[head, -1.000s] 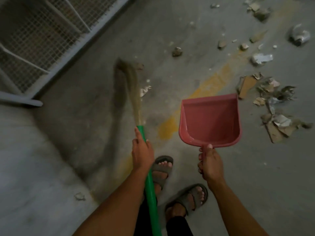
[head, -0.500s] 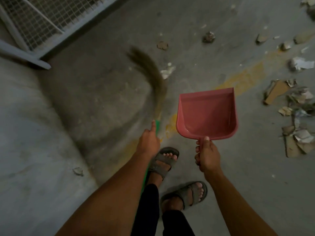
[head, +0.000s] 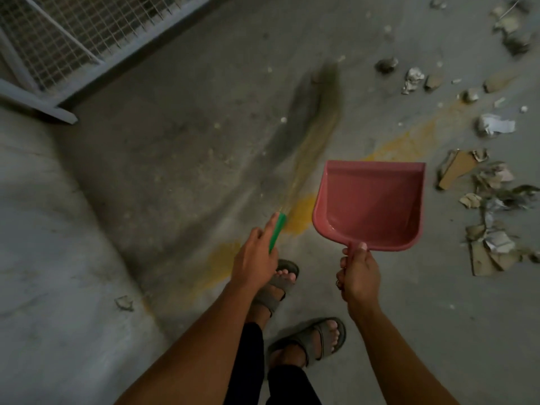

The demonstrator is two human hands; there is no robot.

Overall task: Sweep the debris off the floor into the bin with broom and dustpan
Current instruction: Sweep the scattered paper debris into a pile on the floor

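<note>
Head view: left hand point(head: 257, 260) grips the green broom point(head: 295, 182) handle, fingers curled round it; right hand point(head: 358, 274) grips the empty dustpan point(head: 371, 206) stem. Debris point(head: 485, 200), light paper scraps, litters the floor point(head: 175, 171) rightward; soft bristles should flick it easily.

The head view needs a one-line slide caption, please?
Left hand swings a green-handled broom; right hand holds an empty pink dustpan beside scattered debris.

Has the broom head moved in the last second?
Yes. The broom head has swung right across the floor, away from the mesh fence and toward the debris, while the left hand holds the green handle.
</note>
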